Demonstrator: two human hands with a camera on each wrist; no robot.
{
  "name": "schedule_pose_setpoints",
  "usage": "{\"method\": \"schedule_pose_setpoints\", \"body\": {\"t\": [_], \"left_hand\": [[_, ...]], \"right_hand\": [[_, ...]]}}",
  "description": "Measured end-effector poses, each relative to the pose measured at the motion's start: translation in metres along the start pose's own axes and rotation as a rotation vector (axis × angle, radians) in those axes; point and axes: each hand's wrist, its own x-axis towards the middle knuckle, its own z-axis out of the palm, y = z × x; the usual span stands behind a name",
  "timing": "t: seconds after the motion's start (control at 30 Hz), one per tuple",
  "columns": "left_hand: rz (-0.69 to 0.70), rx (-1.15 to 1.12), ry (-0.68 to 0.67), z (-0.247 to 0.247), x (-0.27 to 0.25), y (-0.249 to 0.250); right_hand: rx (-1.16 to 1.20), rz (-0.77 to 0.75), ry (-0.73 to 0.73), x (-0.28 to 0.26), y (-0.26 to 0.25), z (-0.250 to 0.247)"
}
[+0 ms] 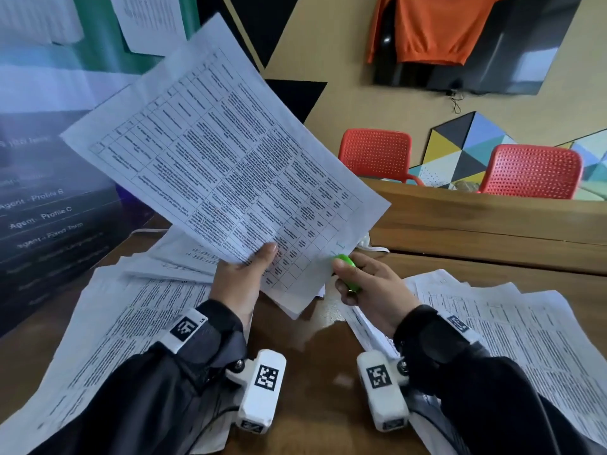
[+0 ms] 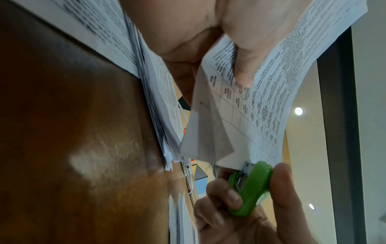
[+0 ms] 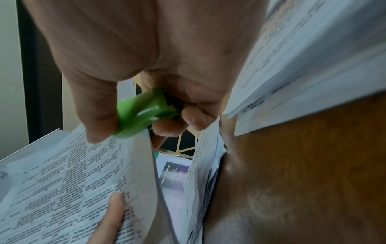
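Above the bench (image 1: pixel 315 356), our left hand (image 1: pixel 241 280) pinches the printed sheets (image 1: pixel 223 159) at their 6 o'clock edge. Our right hand (image 1: pixel 371 292) curls round the green stapler (image 1: pixel 347 265), mouth at the 4 o'clock corner. We judge the staple not yet driven; loose piles (image 1: pixel 525 339) await.

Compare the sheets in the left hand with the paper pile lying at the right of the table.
The held sheets are raised and tilted, pinched by the left hand; the right pile lies flat on the table. The held sheets meet the green stapler at one corner; the right pile lies apart from it, loosely fanned. Both are white printed pages.
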Motion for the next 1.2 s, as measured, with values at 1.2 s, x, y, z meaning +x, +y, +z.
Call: {"method": "schedule_pose_setpoints", "body": {"t": [1.2], "left_hand": [[-0.514, -0.028, 0.04, 0.011, 0.047, -0.005]], "right_hand": [[-0.156, 0.084, 0.461, 0.006, -0.016, -0.03]]}}
